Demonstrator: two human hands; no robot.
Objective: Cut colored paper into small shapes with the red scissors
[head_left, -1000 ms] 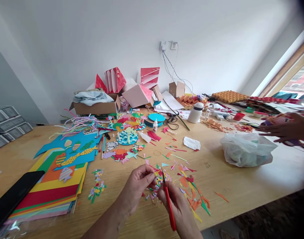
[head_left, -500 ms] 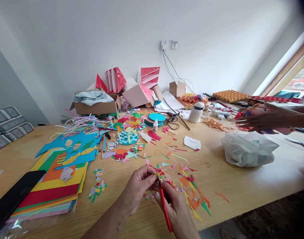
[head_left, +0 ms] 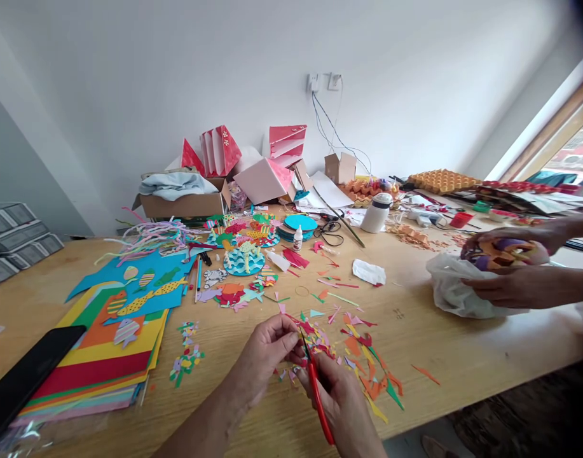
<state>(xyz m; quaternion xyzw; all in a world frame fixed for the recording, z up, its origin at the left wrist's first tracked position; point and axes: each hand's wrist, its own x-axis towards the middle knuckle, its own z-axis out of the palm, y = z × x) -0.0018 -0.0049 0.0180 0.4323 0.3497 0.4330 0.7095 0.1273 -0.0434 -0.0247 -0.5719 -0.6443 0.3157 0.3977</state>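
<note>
My right hand (head_left: 341,394) grips a pair of red-handled scissors (head_left: 320,407), blades pointing up and away from me. Just left of the blade tips, my left hand (head_left: 272,346) is closed in a pinch; whatever lies between thumb and fingers is too small or hidden to make out. Beneath and beyond both hands is a heap of small coloured paper scraps (head_left: 322,346). Longer orange, green and yellow offcuts (head_left: 374,375) lie to the right. Tiny cut paper pieces (head_left: 189,359) form a group to the left of my hands.
At left, coloured paper sheets (head_left: 95,369) carry paper fish, beside a black phone (head_left: 34,375). A blue wavy paper model (head_left: 243,262), glue bottle (head_left: 297,238) and white jar (head_left: 377,213) stand farther back. At right, another person's hands hold a painted object (head_left: 505,253) over a plastic bag (head_left: 451,286).
The other person's hands have moved down to the plastic bag and now hold the painted object there. My hands and the scissors have barely moved.
</note>
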